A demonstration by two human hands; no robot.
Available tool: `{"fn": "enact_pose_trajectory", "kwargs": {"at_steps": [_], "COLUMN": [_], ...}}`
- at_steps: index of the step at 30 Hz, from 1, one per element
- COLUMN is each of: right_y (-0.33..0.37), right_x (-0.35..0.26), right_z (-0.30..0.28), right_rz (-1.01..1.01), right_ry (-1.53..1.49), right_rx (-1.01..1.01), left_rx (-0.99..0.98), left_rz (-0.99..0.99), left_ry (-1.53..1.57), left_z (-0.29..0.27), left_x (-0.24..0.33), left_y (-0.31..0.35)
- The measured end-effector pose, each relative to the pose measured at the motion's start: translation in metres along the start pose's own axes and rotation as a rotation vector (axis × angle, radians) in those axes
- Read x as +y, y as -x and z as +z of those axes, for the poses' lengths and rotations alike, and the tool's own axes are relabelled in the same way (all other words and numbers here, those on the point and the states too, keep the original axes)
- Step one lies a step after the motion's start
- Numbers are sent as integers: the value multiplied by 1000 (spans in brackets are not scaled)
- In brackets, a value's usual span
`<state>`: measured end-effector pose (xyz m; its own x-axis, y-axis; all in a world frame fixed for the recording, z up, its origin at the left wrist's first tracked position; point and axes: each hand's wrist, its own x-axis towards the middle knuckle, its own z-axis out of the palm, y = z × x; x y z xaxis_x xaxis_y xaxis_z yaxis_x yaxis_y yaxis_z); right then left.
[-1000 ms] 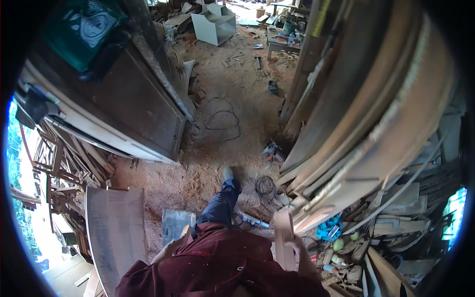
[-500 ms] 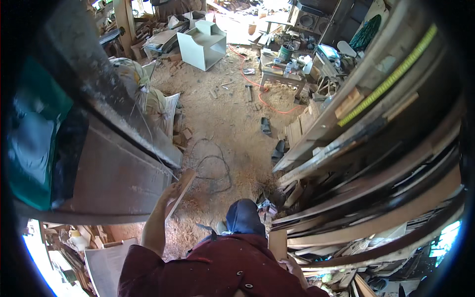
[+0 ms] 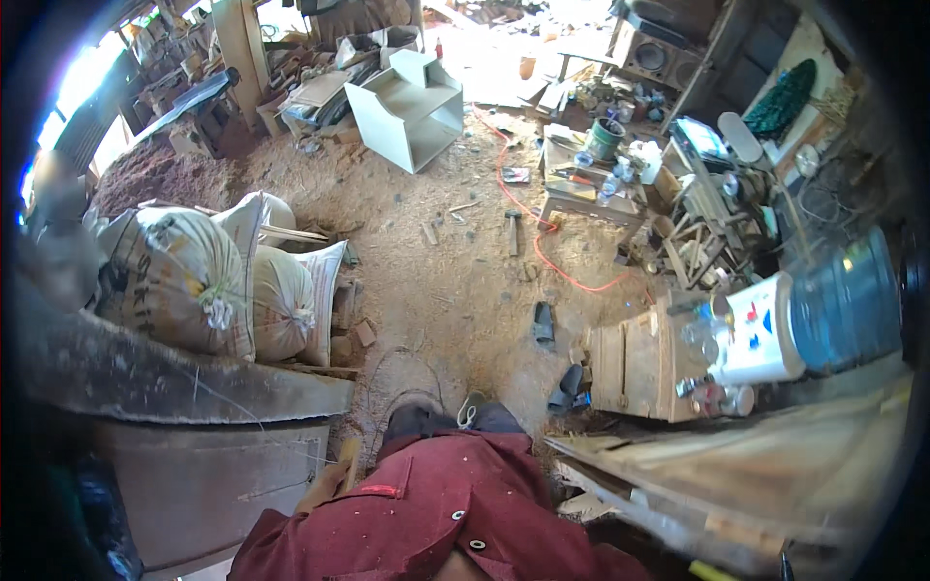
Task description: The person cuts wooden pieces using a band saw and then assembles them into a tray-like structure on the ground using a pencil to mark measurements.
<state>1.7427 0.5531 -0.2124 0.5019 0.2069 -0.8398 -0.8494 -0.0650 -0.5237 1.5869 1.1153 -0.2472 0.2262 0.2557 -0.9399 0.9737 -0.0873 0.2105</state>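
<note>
Low in the picture, just left of my maroon shirt, my left hand (image 3: 329,478) is closed around a short wooden board (image 3: 349,457). The board's upper end sticks out past my fingers; my sleeve and body cover part of the forearm. A grey panel (image 3: 223,484) stands close beside that hand on the left. My right hand is out of sight, with only the right sleeve (image 3: 605,562) showing at the lower edge.
Tied sacks (image 3: 194,281) stand at the left. A white cabinet (image 3: 407,111) sits farther off. On the dirt floor lie a hammer (image 3: 512,232), an orange cord (image 3: 557,266) and slippers (image 3: 565,387). A water dispenser (image 3: 760,329) and wooden table (image 3: 591,189) are at right.
I have walked forward past the leaning boards; sacks and water dispenser came into view. My left hand is lower and nearer my body, still holding its board. My right hand and its board left view.
</note>
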Motion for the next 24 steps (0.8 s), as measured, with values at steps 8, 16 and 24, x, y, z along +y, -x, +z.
{"fn": "enact_pose_trajectory", "kwargs": {"at_steps": [8,16,24], "right_y": [-170,-353,-473], "right_x": [-242,-426,-641], "right_z": [-36,-37,-35], "right_rz": [-39,24,127], "right_ry": [76,5,-131], "right_rx": [37,131,187], "left_rx": [-56,-140,-318], "left_rz": [105,305,522], "left_ry": [191,268,100], "left_z": [-51,-109,-140], "left_x": [289,711,1134], "left_y": [-93,-264,-297]}}
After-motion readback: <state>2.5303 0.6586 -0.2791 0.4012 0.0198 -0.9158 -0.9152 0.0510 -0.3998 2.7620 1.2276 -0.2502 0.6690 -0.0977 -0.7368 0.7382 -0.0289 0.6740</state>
